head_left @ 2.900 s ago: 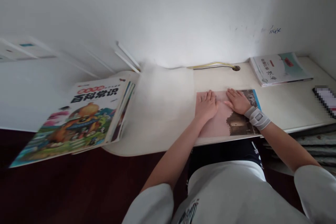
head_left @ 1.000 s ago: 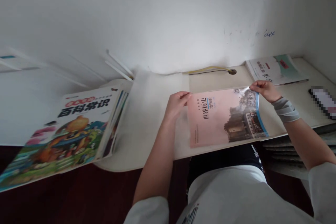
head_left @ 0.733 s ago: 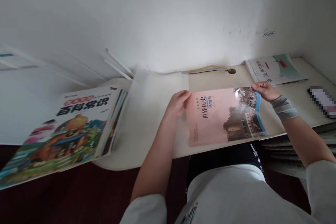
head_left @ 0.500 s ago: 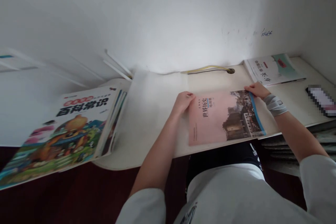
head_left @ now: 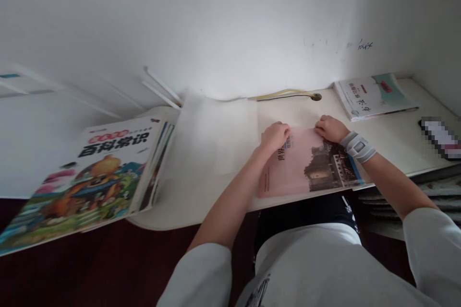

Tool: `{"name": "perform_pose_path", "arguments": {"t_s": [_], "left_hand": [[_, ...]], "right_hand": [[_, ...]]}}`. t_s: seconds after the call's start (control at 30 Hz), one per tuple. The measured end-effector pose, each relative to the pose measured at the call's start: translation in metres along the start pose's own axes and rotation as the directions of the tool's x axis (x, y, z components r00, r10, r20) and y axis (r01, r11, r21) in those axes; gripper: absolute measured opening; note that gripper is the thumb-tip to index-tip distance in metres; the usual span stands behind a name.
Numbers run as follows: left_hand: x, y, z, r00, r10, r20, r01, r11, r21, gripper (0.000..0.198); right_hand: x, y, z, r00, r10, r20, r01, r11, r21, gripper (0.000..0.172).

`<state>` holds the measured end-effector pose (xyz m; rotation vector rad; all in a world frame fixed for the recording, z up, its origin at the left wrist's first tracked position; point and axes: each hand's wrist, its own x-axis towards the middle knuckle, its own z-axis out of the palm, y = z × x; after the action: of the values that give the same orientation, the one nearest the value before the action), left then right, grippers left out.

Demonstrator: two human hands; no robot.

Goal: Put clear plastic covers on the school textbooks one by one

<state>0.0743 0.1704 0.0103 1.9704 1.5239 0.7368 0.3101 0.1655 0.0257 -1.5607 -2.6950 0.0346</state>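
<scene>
Fingers of the left hand curl close together onto the far edge of the pink book. Those of the right hand do likewise, a little apart. Whether they pinch that edge cannot be told. The book lies flat beneath both hands at the white desk's near edge, and a grey wristband wraps the right wrist.

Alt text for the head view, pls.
A person's left hand and right hand rest, fingers curled, on the far edge of a pink book lying flat on a white desk. A stack of picture books lies left, a white booklet far right.
</scene>
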Motion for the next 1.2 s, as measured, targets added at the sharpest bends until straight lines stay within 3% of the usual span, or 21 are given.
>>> {"name": "perform_pose_path", "arguments": {"t_s": [0.27, 0.57, 0.77, 0.93, 1.07, 1.2], "left_hand": [[0.008, -0.002, 0.0, 0.997, 0.056, 0.046, -0.062, 0.99, 0.13, 0.014], [0.024, -0.009, -0.002, 0.982, 0.065, 0.179, -0.095, 0.982, 0.163, 0.016], [0.029, -0.002, -0.005, 0.955, 0.114, 0.275, -0.164, 0.972, 0.169, 0.018], [0.022, 0.014, 0.01, 0.934, 0.216, 0.284, -0.267, 0.951, 0.154, 0.02], [0.022, 0.018, 0.019, 0.934, 0.236, 0.267, -0.285, 0.945, 0.162, 0.021], [0.023, 0.015, 0.014, 0.941, 0.216, 0.262, -0.265, 0.949, 0.173, 0.023]], "right_hand": [[0.0, 0.021, 0.007, 0.997, 0.015, -0.071, -0.001, 0.981, 0.192, 0.03], [0.003, 0.027, 0.011, 0.998, -0.027, -0.054, 0.037, 0.979, 0.2, 0.03], [0.017, 0.012, 0.012, 0.996, -0.079, -0.052, 0.088, 0.972, 0.218, 0.028], [0.029, -0.009, 0.017, 0.991, -0.127, -0.051, 0.136, 0.962, 0.236, 0.032], [0.031, -0.014, 0.017, 0.992, -0.12, -0.027, 0.123, 0.967, 0.223, 0.034], [0.03, -0.01, 0.011, 0.998, -0.067, 0.016, 0.062, 0.977, 0.205, 0.033]]}}
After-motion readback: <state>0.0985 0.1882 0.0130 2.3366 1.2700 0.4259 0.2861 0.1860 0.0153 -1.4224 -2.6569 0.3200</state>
